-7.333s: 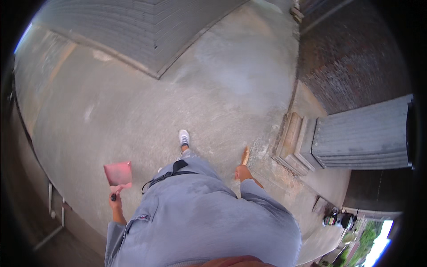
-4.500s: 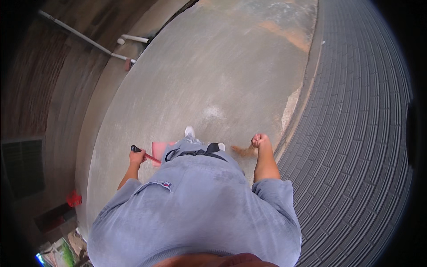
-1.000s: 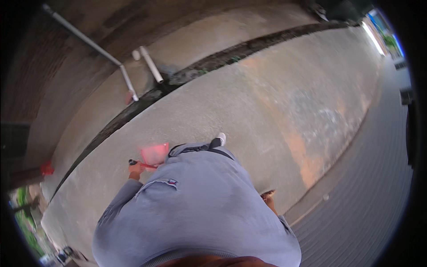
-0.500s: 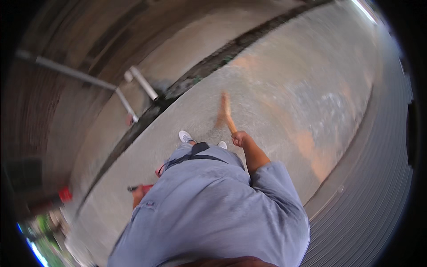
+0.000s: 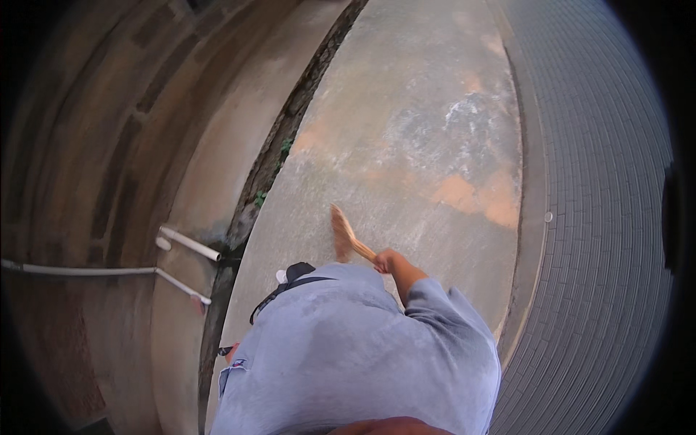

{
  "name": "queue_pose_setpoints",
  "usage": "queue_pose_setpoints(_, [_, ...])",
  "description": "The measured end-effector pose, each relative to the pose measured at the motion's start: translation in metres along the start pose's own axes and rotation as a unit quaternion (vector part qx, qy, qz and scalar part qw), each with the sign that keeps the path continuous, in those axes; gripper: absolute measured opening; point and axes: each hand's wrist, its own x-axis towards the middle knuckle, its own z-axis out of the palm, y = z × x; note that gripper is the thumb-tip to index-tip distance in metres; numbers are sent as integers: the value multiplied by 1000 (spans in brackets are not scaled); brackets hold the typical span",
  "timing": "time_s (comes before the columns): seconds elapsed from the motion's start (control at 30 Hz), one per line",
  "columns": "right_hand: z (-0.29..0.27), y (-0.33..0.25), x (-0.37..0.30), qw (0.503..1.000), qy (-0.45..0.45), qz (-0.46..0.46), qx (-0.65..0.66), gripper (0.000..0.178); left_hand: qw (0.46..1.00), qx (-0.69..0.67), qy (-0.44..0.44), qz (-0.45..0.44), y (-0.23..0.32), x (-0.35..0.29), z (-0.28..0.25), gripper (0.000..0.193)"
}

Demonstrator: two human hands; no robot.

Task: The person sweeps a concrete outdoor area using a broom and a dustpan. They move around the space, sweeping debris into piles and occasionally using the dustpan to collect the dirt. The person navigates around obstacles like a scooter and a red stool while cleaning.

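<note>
My right hand (image 5: 390, 261) is closed round the wooden handle of a hand brush (image 5: 342, 233). The brush has a broad, reddish-brown head that is slightly blurred and held out in front of my body, over the concrete. At the lower left, only a sliver of my left hand (image 5: 233, 353) shows past my grey-blue shirt. A dark handle end (image 5: 223, 351) sticks out from its fingers; the rest of what it holds is hidden behind my body. A black strap and a black pouch-like shape lie at my waist, and one light shoe tip shows beside them.
A concrete path (image 5: 406, 94) with orange and whitish stains runs ahead. Along its left goes a dark gutter (image 5: 272, 152) with small weeds, then a wall with white pipes (image 5: 190, 243). A grey tiled wall (image 5: 602, 217) rises on the right behind a low kerb.
My view has turned, so the path now runs more straight ahead. The brush sits closer to my body. My left hand and the red part by it have mostly slipped behind my shirt.
</note>
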Motion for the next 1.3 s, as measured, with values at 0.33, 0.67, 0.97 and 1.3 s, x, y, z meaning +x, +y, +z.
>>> queue_pose_setpoints(0.33, [-186,281,-87,890,242,16,386,22,993,-77,-57,-75,33,43,40,41])
queue_pose_setpoints(0.67, [-219,488,-105,896,232,233,299,30,988,-149,-25,-43,70,45,30,45])
queue_pose_setpoints(0.97, [-81,374,-191,918,327,-170,-145,21,972,-201,-22,115,75,23,60,33])
queue_pose_setpoints(1.3, [-48,149,-169,845,274,-367,-276,23,956,-229,179,33,40,0,77,29])
